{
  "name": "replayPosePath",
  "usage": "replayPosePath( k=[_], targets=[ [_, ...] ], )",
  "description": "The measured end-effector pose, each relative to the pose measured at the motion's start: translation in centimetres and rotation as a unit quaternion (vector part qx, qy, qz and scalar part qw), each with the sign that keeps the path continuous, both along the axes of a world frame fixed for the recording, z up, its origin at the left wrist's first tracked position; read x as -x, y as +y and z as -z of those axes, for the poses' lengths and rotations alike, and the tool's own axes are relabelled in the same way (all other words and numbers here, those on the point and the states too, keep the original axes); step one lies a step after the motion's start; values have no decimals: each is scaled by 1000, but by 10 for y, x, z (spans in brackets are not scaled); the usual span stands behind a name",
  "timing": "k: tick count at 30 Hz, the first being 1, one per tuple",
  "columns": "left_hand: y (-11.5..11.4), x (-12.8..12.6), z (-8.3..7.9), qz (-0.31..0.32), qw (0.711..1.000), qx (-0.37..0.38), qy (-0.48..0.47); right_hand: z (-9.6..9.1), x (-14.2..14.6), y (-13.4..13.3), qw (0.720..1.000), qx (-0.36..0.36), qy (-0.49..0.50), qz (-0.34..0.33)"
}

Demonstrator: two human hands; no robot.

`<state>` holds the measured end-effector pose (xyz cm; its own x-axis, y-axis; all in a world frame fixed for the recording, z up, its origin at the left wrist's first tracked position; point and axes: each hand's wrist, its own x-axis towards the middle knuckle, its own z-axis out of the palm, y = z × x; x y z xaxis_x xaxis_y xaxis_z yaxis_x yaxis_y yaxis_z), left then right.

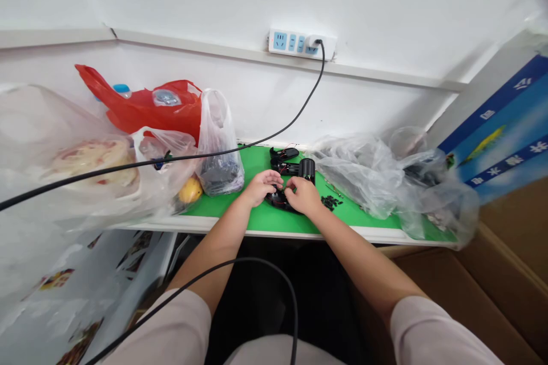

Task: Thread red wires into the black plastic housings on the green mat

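A glossy black plastic housing lies on the green table top, between my two hands. My left hand is at its left end, fingers curled round and the thumb on its near side. From the right, my right hand reaches over the housing with thumb and fingertips pinched together; whatever is between them is too small to tell. Just behind stand more black plastic parts with a thin red wire, and a curved black shell. Small black pieces lie in a loose pile right of my right hand.
Clear plastic bags cover the table's right side. A red bag, a white bag and a yellow fruit crowd the left. A black cable runs from the wall power strip across the view. Cardboard stands lower right.
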<state>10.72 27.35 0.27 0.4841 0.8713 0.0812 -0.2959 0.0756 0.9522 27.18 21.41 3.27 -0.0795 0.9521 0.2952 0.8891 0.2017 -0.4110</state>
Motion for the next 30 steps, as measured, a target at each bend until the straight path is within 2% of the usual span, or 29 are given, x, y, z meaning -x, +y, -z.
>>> replayPosePath(
  k=[5, 15, 25, 30],
  targets=[
    [-3, -1, -2, 11, 997, -52, 53, 3, -2, -2, 1000, -11, 19, 12],
    [-2, -2, -3, -49, 974, -150, 162, 2, -6, -3, 998, -17, 41, -34],
    [0, -2, 3, -57, 970, -162, 173, -2, -8, -7, 995, -10, 51, -83],
    [0, -3, 3, -63, 972, -150, 171, -5, -8, 0, 995, -18, 25, -99]
  ],
)
